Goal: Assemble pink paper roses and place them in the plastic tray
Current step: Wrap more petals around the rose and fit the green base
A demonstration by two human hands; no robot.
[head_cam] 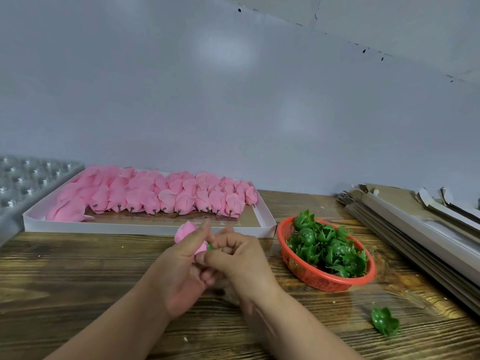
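A pink paper rose (187,233) was held above the wooden worktop (78,268), just in front of the white cardboard tray (145,226). The left hand (181,263) was curled around the rose, its grip pressed together on the pink petals, with the bloom seen projecting beyond the fingertips toward the tray. The right hand (235,255) was set against the left, its grip pinched on a small green calyx (210,247) at the base of the rose; only a sliver of the green piece was visible between the fingers.

Inside the white cardboard tray, rows of pink rose heads (155,196) were laid overlapping, their short dark stems pointed toward the near edge. To the right of the tray, just beside its near corner, a red plastic basket (311,278) was placed, filled with green calyxes (327,245). One loose calyx (384,322) was left on the worktop, well in front of the basket. To the left of the tray, a clear plastic tray (28,178) with rows of moulded cups was seen at the worktop edge. To the right of the basket, a stack of flattened cardboard (415,229) was laid.
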